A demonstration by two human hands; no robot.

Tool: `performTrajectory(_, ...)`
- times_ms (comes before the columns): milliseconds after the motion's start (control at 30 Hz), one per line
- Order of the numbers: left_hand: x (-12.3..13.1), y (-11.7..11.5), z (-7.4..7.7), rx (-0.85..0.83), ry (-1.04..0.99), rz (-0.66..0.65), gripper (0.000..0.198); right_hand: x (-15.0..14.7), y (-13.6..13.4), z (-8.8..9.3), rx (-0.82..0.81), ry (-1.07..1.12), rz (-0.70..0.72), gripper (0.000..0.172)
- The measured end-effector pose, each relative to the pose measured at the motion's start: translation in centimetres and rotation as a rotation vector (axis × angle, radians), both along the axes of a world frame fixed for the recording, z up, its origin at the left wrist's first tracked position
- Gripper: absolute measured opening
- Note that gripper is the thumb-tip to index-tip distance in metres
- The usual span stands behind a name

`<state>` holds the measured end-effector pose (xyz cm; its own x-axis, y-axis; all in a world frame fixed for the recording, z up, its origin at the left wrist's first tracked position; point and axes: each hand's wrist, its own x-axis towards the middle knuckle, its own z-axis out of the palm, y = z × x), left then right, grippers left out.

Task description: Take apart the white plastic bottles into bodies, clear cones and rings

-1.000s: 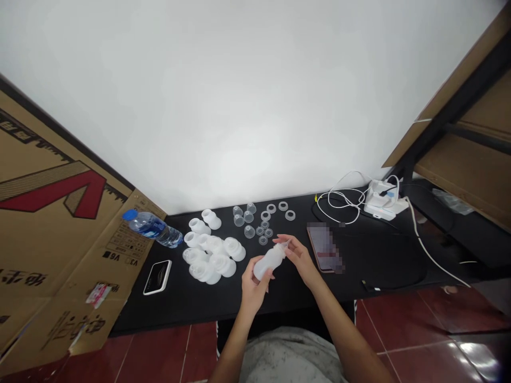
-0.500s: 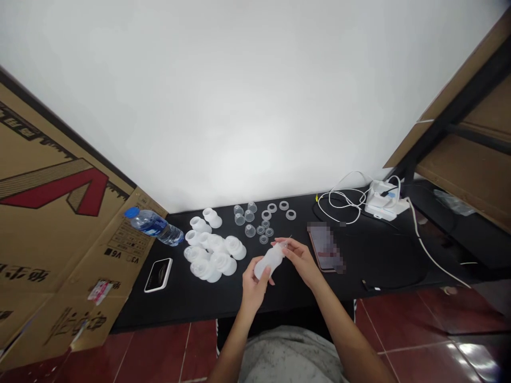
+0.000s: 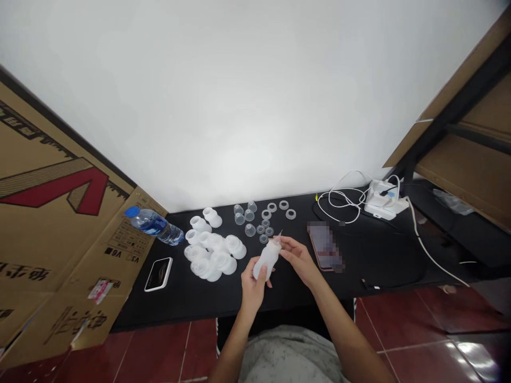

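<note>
Held item: one white bottle [image 3: 266, 263], above the near part of the black table [image 3: 179, 307], in front of the person's torso. Bottle tilted, neck pointing away and slightly to the right. A thin clear tip [image 3: 279, 234] projects past the neck.

Left hand [image 3: 252, 277]: wrapped round the lower body of the bottle, thumb on the near side, other fingers beneath and behind.

Right hand [image 3: 298, 256]: fingers curled at the neck, beside the clear tip. Contact point small and partly hidden; cannot tell whether the fingertips pinch the tip or merely rest against it.

Parts on table, beyond the hands: five clear domes [image 3: 249, 215] in a loose cluster; four larger rings [image 3: 291, 217] spread to their right; four small discs [image 3: 264, 239] bunched between domes and held bottle. Left of these, a crowd of white bottles [image 3: 215, 243], several touching or overlapping in view.

Surroundings: water bottle [image 3: 154, 223] with blue cap at the left end of the table, near a cardboard panel [image 3: 120, 229]; white-edged gadget [image 3: 158, 274] with a dark screen, nearer the person. Right side: phone [image 3: 324, 246] lying near the right hand, screen pixelated; farther right, looped white cable [image 3: 353, 222] beside a white power strip [image 3: 379, 209].
</note>
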<state>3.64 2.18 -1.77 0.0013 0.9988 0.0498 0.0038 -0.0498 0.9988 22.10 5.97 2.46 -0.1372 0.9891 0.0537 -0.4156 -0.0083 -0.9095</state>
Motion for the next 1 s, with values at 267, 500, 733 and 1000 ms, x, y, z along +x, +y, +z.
performTrajectory(267,-0.1,-0.1,0.4,-0.006,0.095,0.007,0.045,-0.4,0.1,-0.5,-0.045,-0.007,-0.078,0.042)
performTrajectory(500,0.0,-0.2,0.5,0.042,0.234,0.117,0.039,-0.6,-0.2,-0.6,-0.051,-0.028,-0.121,0.044)
performTrajectory(733,-0.2,-0.1,0.2,-0.032,0.08,-0.104,0.054,0.1,-0.5,0.2,-0.001,-0.044,0.001,0.046)
performTrajectory(1000,0.0,-0.2,1.2,0.127,0.312,0.047,0.035,-0.8,-0.3,0.3,-0.084,-0.023,-0.111,0.043)
